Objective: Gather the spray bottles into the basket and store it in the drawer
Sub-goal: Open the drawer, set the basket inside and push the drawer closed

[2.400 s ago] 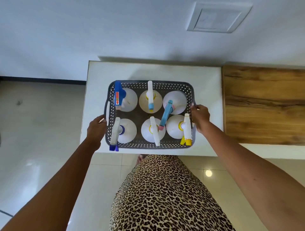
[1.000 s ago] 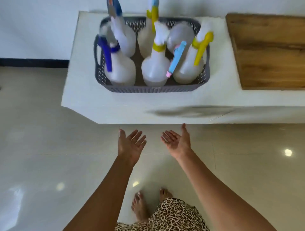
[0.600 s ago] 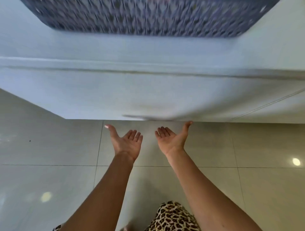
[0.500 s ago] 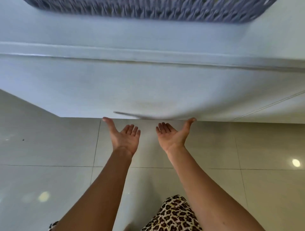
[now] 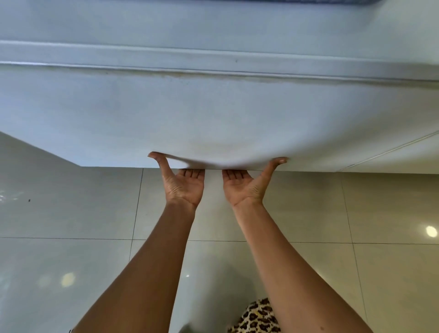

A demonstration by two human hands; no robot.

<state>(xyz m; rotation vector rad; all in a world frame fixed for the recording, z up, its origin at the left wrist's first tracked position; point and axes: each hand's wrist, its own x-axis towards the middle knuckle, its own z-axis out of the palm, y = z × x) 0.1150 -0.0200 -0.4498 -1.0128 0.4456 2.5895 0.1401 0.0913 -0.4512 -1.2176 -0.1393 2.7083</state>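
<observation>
The white drawer front (image 5: 213,114) fills the upper half of the head view. My left hand (image 5: 184,185) and my right hand (image 5: 244,187) are side by side, palms up, at its bottom edge. The fingers of both hands are tucked under that edge and hidden from the knuckles on, while each thumb presses against the front face. A thin dark strip of the grey basket (image 5: 285,1) shows at the very top, on the white cabinet top (image 5: 213,23). The spray bottles are out of view.
Glossy pale floor tiles (image 5: 71,214) spread below the cabinet. A seam marks a neighbouring white panel (image 5: 403,156) at the right. My leopard-print garment (image 5: 256,316) shows at the bottom edge.
Both hands left the basket handles, dropped low with palms up, then moved forward until the fingers slid under the drawer front's bottom edge. My view sank, and the basket and bottles slipped out of sight.
</observation>
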